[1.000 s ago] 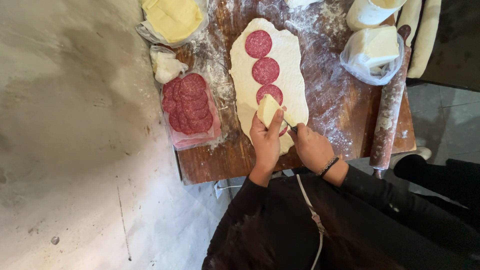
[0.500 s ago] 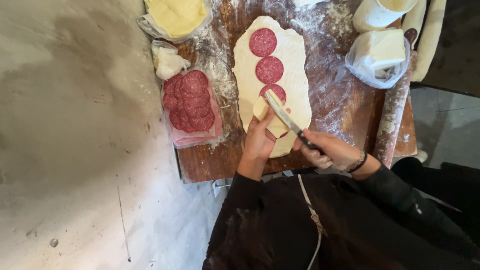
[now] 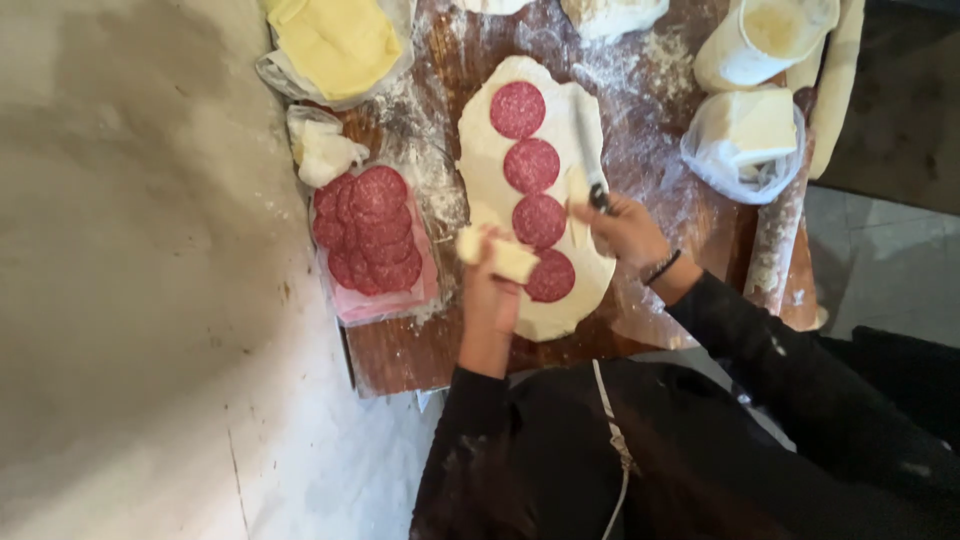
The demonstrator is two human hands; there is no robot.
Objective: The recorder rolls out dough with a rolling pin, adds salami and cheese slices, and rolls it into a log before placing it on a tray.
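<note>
- Left hand (image 3: 492, 290) curled fingers pinch cheese block (image 3: 497, 256) at dough (image 3: 545, 190) edge; keep it steady.
- Right hand (image 3: 628, 228) fingers wrapped tight on knife (image 3: 590, 158), slice thin, blade off 4 salami rounds (image 3: 531, 165).
- Far: salami pack (image 3: 368, 235) on board (image 3: 420, 345).

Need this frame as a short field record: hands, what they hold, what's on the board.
surface: floured wooden board
left hand: holds a pale cheese block at the dough's left edge
right hand: grips a knife, blade lying over the dough
dough: elongated sheet with four salami slices in a row
left of dough: open pack of sliced salami
top left: yellow cheese slices in a bag
right: white block in a bag, floured rolling pin
</note>
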